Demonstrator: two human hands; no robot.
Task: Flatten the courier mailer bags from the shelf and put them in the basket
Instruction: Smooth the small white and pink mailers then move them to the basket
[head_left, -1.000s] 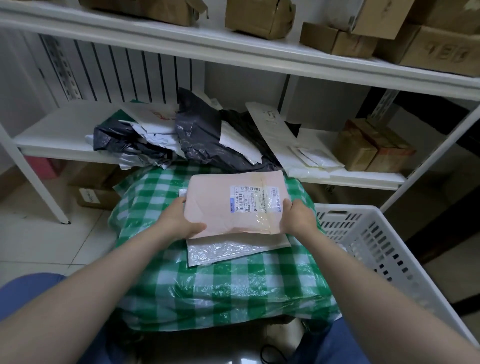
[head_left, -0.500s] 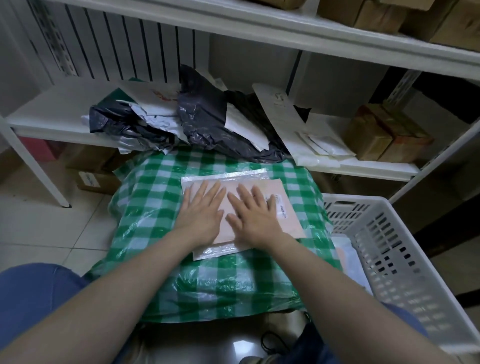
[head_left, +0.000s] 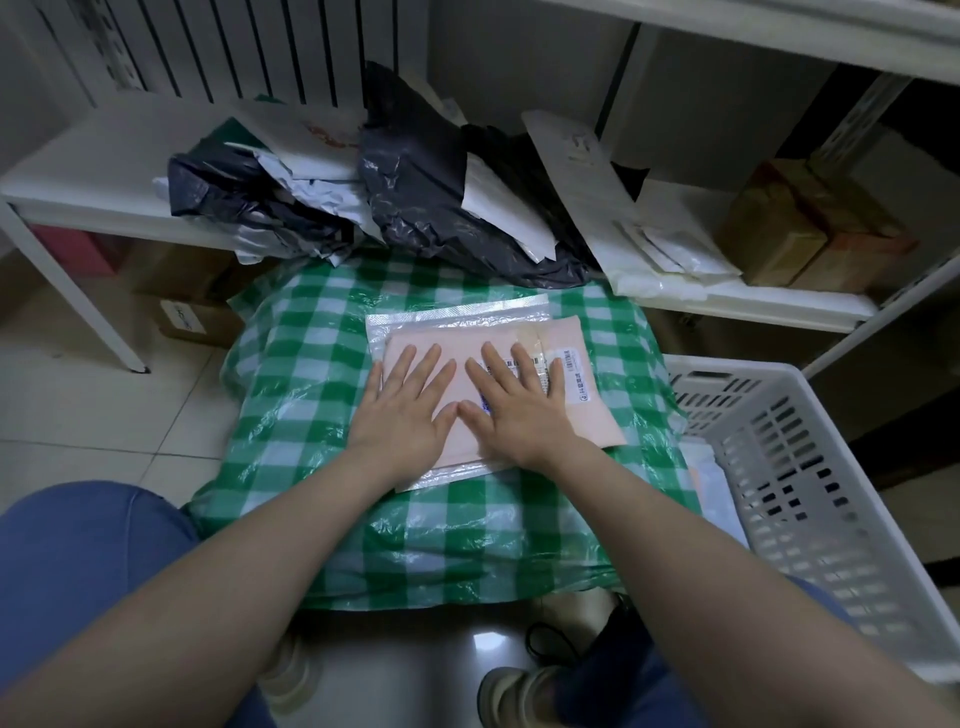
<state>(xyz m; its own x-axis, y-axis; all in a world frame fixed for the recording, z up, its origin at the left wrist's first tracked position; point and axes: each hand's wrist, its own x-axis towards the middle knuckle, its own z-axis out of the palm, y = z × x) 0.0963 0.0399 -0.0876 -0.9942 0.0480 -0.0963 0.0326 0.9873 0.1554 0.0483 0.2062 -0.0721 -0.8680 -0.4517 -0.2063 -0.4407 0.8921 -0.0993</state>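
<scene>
Open air lies over the green-and-white checked plastic bundle (head_left: 311, 441) around the left hand (head_left: 402, 421) and right hand (head_left: 524, 415), and the way rightward into the white slotted plastic basket (head_left: 810, 467) is free, its wall just beside the bundle and its mouth open. Ahead, a heap of crumpled black and white plastic mailer bags (head_left: 415, 208) crowds the front of the white metal shelf (head_left: 78, 171) and spills over its edge, with the upper white shelf board (head_left: 779, 41) overhead. Bare shelf shows left of the heap; to its right, flat white envelopes (head_left: 670, 249), brown cardboard boxes (head_left: 779, 234) and a slanted white shelf post (head_left: 883, 317) block the way.
</scene>
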